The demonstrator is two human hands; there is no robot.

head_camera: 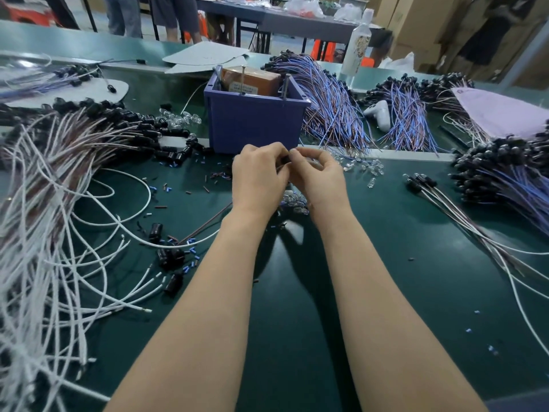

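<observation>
Socket (285, 160), small and black, pinched between left hand (257, 179) and right hand (319, 181), purple bin (255, 123) just behind

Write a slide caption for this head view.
Left hand and right hand pinch a small black part before a purple bin.

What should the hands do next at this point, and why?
Probably press the two pieces together. The left hand pinches a small black socket, and the right hand holds what looks like a clear bulb right against it. On the mat to the right lie finished sockets with bulbs, so seating the bulb seems the likely step.
</observation>
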